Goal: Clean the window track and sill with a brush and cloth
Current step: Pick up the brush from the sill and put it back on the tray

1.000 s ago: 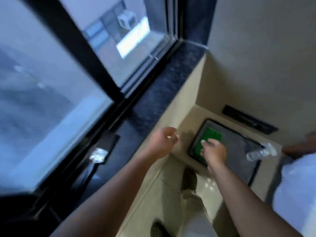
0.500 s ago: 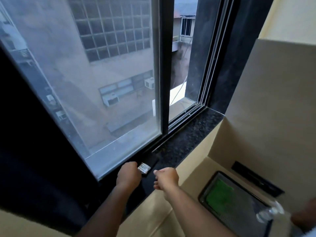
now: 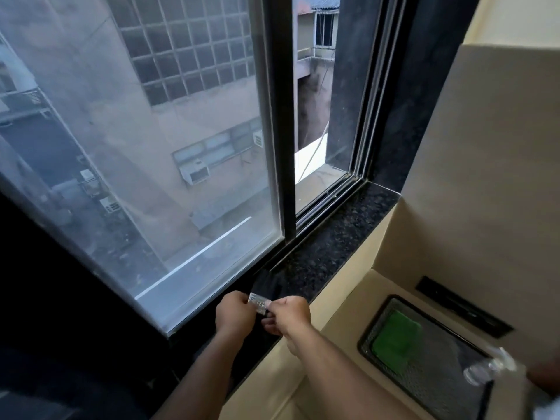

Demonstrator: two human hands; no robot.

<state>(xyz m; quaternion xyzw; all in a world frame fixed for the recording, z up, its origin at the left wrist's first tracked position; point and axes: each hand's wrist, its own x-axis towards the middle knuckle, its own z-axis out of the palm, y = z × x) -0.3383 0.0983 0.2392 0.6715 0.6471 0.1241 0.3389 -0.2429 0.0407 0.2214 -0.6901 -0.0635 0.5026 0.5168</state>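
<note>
Both hands pinch a small silvery tag (image 3: 258, 304) between them: the left hand (image 3: 235, 316) closes on its left end, the right hand (image 3: 289, 313) on its right. The tag belongs to a dark cloth (image 3: 269, 287) lying on the black granite sill (image 3: 330, 241), beside the window track (image 3: 327, 204). The cloth looks soft and light, so bunching it in the palm should serve better than gripping its edge. A green pad (image 3: 394, 339) sits in a tray (image 3: 368, 331) below; no brush is clearly visible
</note>
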